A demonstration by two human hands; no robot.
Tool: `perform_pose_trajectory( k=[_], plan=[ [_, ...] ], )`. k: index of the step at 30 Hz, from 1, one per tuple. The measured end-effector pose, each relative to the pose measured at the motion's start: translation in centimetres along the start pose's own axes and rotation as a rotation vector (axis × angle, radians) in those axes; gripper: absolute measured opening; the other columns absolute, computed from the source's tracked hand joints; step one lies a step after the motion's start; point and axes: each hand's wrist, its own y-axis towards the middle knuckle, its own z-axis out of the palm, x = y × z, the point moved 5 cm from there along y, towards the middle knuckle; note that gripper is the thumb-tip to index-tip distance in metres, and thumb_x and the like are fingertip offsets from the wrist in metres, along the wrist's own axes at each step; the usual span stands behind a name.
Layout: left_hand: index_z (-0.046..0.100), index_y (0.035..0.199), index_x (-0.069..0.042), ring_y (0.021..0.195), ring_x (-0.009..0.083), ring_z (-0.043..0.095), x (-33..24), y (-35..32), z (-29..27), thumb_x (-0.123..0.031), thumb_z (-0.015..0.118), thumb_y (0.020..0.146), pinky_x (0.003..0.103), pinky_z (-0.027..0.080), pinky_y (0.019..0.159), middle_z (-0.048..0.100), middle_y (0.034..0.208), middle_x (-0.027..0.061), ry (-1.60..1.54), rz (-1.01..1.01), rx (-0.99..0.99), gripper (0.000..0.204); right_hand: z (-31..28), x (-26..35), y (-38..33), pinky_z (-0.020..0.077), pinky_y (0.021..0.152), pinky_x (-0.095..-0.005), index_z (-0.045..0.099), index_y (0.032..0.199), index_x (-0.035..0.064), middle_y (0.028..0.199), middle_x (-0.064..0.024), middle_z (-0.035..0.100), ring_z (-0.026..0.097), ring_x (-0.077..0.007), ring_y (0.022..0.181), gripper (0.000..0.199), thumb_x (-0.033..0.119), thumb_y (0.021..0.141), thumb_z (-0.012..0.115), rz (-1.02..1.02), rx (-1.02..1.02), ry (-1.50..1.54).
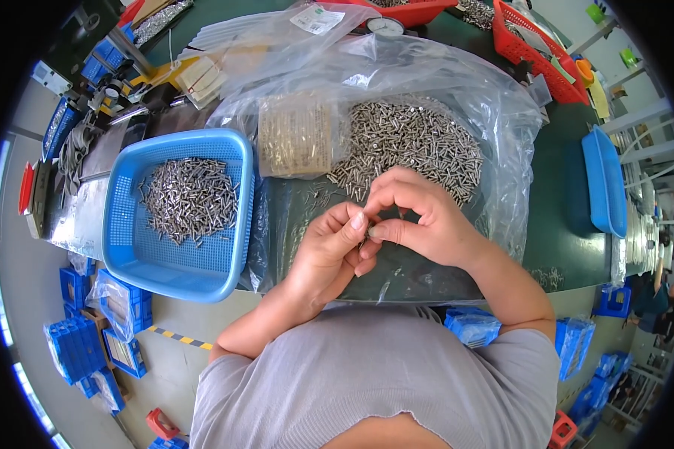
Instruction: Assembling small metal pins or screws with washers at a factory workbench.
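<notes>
My two hands meet above the near edge of the green table, fingertips touching. My left hand is closed, thumb against the curled fingers, with a sliver of a small metal piece showing between them. Thumb and forefinger of my right hand pinch at the same spot; what they grip is mostly hidden. Just beyond lies a heap of short silvery metal pins on a clear plastic sheet. To the left, a blue perforated basket holds a pile of similar metal pins.
A wrapped tan block sits between basket and heap. A few loose slivers lie near it. Red baskets stand at the back right, a blue tray at the right edge. Blue crates are on the floor at left.
</notes>
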Motion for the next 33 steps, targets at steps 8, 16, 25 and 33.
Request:
perform_pose_trajectory(
  k=[8,16,25,33],
  plan=[
    [0.057,0.100,-0.005,0.074,0.0124,0.055,0.0,0.1,-0.4,-0.027,0.055,0.094,0.025,0.046,0.059,0.059,0.087,0.0063,0.036,0.019,-0.043,0.023,-0.8,0.8,-0.4,0.0457,0.075,-0.0300,0.063,0.084,0.0053,0.089,-0.0041,0.058,0.058,-0.0178,0.086,0.014,0.002,0.073,0.071,-0.133,-0.048,-0.131],
    [0.057,0.103,-0.003,0.081,0.0144,0.057,-0.3,0.3,-0.3,-0.021,0.054,0.094,0.027,0.049,0.065,0.062,0.098,0.0092,0.014,0.078,-0.023,0.020,-5.3,-0.3,-1.0,0.0455,0.066,-0.0340,0.062,0.081,0.0037,0.078,-0.0067,0.058,0.057,-0.0243,0.077,0.012,0.008,0.072,0.069,0.037,-0.082,-0.665],
    [0.057,0.102,-0.003,0.080,0.0141,0.057,-0.4,0.2,-0.1,-0.020,0.054,0.095,0.026,0.049,0.065,0.061,0.097,0.0093,0.003,0.069,-0.013,0.019,-2.6,-1.4,-0.4,0.0439,0.068,-0.0377,0.059,0.075,0.0058,0.075,-0.0069,0.057,0.056,-0.0276,0.077,0.015,0.013,0.070,0.071,-0.069,-0.018,-0.800],
    [0.055,0.104,-0.002,0.078,0.0132,0.056,-0.4,0.1,-0.1,-0.018,0.055,0.094,0.026,0.048,0.063,0.060,0.095,0.0092,0.014,0.061,-0.033,0.019,-2.3,-1.3,-0.5,0.0464,0.069,-0.0273,0.063,0.085,0.0051,0.073,0.0002,0.055,0.058,-0.0125,0.078,0.008,0.010,0.081,0.068,0.312,-0.076,0.013]
  ],
)
